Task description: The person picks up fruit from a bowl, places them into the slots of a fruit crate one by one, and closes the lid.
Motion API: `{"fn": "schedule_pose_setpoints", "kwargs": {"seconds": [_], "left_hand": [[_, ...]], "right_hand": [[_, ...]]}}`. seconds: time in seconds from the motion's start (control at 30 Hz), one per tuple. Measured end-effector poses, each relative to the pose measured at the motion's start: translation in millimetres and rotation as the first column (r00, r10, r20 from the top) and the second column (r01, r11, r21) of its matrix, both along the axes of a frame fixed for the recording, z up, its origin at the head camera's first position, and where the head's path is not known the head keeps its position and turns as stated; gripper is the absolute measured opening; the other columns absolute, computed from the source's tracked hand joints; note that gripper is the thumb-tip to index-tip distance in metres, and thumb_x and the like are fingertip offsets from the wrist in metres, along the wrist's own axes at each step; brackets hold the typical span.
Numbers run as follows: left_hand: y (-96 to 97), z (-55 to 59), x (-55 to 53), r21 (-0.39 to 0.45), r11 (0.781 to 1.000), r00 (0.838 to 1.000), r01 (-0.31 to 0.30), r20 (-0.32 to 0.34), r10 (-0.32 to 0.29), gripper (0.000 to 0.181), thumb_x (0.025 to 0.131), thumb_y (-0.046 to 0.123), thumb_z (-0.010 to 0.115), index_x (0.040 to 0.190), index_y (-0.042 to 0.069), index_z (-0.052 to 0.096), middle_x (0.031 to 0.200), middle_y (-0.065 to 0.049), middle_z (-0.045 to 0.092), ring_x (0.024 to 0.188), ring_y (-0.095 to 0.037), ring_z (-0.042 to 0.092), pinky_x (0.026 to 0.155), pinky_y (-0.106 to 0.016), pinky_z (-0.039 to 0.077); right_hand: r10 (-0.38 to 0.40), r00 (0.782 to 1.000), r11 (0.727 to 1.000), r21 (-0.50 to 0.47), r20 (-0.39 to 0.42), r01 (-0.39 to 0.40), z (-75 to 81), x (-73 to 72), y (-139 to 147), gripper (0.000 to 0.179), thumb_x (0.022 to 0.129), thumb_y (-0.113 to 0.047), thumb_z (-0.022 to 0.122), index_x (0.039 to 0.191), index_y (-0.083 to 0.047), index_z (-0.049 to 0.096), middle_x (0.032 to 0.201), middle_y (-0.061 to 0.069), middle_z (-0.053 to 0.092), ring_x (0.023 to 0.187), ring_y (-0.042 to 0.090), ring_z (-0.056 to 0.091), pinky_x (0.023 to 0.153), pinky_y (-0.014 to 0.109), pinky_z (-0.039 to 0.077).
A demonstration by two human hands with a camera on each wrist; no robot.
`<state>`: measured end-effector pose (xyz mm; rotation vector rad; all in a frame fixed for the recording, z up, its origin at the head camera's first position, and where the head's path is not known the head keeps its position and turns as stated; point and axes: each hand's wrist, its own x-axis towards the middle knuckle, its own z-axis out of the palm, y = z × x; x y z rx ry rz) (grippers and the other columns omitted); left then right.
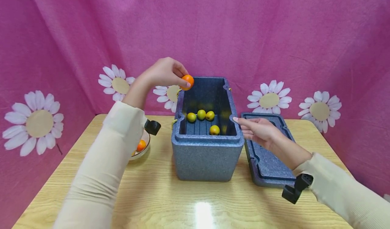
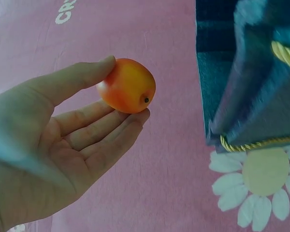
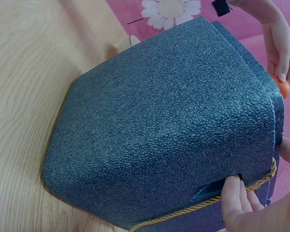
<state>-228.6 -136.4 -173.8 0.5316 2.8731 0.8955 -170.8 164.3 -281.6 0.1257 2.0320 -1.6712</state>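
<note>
My left hand (image 1: 167, 74) pinches a small round orange fruit (image 1: 188, 82) between thumb and fingertips, above the left rim of a grey foam box (image 1: 207, 161). In the left wrist view the fruit (image 2: 129, 86) has red and yellow patches and a dark stem dimple. My right hand (image 1: 259, 129) grips the box's right wall. Its thumb lies at the rim and its fingers (image 3: 232, 193) tuck into a side recess beside a yellow cord (image 3: 183, 211). Several yellow-green fruits lie on the box floor, one of them (image 1: 214, 130) nearest the front.
A bowl (image 1: 145, 151) with orange fruit (image 1: 141, 145) stands left of the box, partly hidden by the left sleeve. The grey box lid (image 1: 274, 164) lies on the wooden table (image 1: 152, 195) at the right, under my right forearm. A pink flowered curtain (image 1: 213, 32) hangs behind.
</note>
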Motion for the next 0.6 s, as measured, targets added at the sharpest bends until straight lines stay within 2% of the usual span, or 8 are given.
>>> {"fn": "schedule_pose_setpoints", "kwargs": {"seconds": [0.23,0.43,0.6], "left_hand": [[18.1,5.9,-7.6,0.020,1.000,1.000,0.018,-0.001,-0.018,0.036,0.086,0.022,0.071,0.117,0.005,0.066,0.116,-0.012,0.069,0.102,-0.023,0.061,0.090,-0.033,0.052],[31.8,3.2,-18.8,0.022,0.999,0.999,0.033,0.027,-0.033,0.037,0.086,0.023,0.071,0.118,0.005,0.066,0.117,-0.013,0.069,0.104,-0.023,0.062,0.094,-0.033,0.052],[43.4,2.6,-29.6,0.032,0.999,0.999,0.035,0.040,-0.036,0.037,0.087,0.023,0.070,0.119,0.004,0.066,0.119,-0.012,0.068,0.105,-0.023,0.060,0.098,-0.033,0.051]], "right_hand": [[0.002,1.000,1.000,0.015,-0.003,-0.002,1.2,1.8,1,0.088,0.094,-0.042,0.056,0.151,0.005,0.008,0.157,0.026,0.020,0.147,0.031,0.026,0.117,0.040,0.030],[-0.009,1.000,1.000,0.004,0.007,0.009,1.7,5.8,0,0.086,0.095,-0.040,0.056,0.152,0.004,0.009,0.156,0.025,0.025,0.145,0.030,0.032,0.115,0.038,0.032],[-0.001,1.000,1.000,0.024,0.007,0.001,3.4,9.4,1,0.086,0.095,-0.041,0.056,0.152,0.004,0.009,0.157,0.025,0.023,0.146,0.030,0.029,0.117,0.038,0.031]]}}
